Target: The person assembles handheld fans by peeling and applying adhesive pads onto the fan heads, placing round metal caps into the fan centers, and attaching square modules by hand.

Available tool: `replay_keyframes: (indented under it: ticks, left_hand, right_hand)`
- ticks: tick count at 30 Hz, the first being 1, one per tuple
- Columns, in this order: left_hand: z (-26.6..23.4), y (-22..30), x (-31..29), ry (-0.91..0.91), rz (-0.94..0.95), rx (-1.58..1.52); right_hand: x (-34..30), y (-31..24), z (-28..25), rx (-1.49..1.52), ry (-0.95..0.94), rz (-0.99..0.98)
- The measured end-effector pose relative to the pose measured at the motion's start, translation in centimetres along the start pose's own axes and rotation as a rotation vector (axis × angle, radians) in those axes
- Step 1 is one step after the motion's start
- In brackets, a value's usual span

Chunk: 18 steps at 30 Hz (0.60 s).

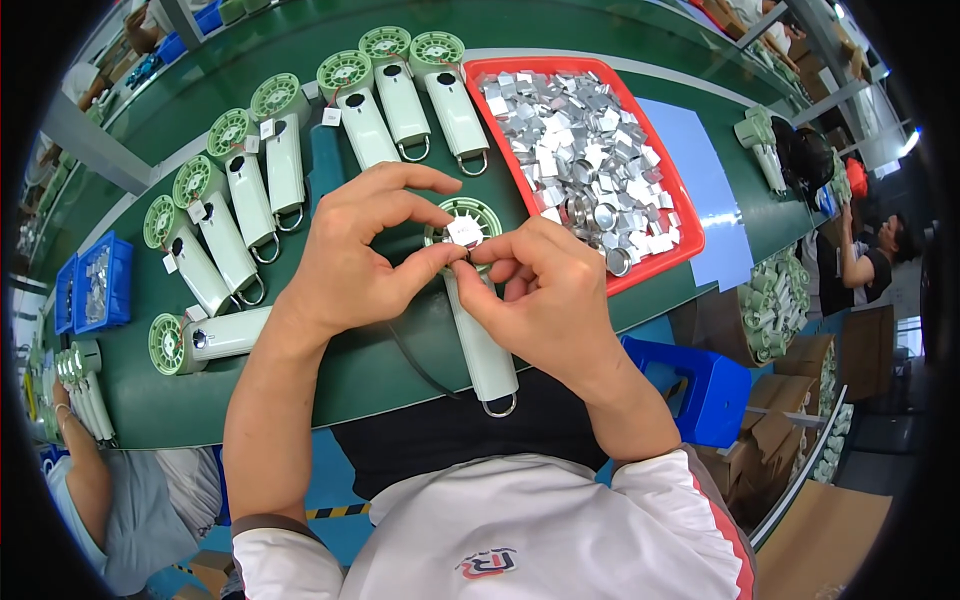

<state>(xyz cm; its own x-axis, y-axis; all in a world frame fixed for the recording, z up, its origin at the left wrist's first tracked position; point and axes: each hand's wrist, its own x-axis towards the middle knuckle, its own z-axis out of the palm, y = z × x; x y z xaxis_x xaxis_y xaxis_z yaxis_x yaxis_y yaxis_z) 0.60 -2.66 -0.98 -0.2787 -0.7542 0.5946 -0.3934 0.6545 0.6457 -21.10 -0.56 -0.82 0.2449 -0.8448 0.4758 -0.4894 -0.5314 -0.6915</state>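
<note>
A pale green handheld fan (485, 345) lies in front of me, its round grille head pointing away and a metal loop at its near end. On its head sits a small white square piece (464, 231). My left hand (365, 245) curves over the left of the head, index finger near the rim, its thumb tip meeting the fingertips of my right hand. Thumb and index finger of my right hand (550, 295) are pinched together just below the white piece. Something small and dark shows between the fingertips, too small to name.
Several more handheld fans (250, 195) lie in an arc on the green table (150, 410). A red tray (690, 225) of silvery metal pieces stands to the right, by a pale blue sheet (722, 235). A teal cylinder (325, 165) is behind my left hand. Blue bins (105, 290) stand far left.
</note>
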Motion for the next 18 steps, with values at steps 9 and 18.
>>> replay_keyframes:
  ticks: [9,18]
  left_hand:
    - [-0.2,-0.2,0.0,-0.049,-0.041,-0.005]
    - [0.0,-0.2,0.0,-0.021,0.000,-0.025]
  right_hand:
    - [-0.5,0.0,0.7,0.014,0.035,0.063]
    - [-0.9,-0.2,1.5,0.150,0.100,0.173]
